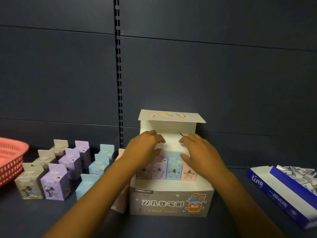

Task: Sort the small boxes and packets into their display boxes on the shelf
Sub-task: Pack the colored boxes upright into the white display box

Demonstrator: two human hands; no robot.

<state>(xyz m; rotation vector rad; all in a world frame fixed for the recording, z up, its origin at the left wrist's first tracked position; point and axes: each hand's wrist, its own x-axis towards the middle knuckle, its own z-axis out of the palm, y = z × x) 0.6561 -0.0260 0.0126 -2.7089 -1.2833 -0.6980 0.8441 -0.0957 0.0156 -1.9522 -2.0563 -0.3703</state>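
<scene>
A grey display box (169, 202) with an upright lid stands in the middle of the dark shelf. Inside it, a back row of small boxes shows grey, purple, blue (173, 167) and pink fronts. My left hand (145, 148) rests on top of the grey and purple boxes at the row's left end. My right hand (197, 150) lies over the blue and pink boxes, fingers spread and pressing down. To the left of the display box, several loose small boxes (54, 184) stand in grey, purple and blue lines. A pink small box is partly hidden behind my left forearm.
A red plastic basket (10, 160) sits at the far left edge. At the right lies a blue display box (281, 194) holding several small silver-white packets (301, 174). A dark panelled back wall with a slotted upright rises behind the shelf.
</scene>
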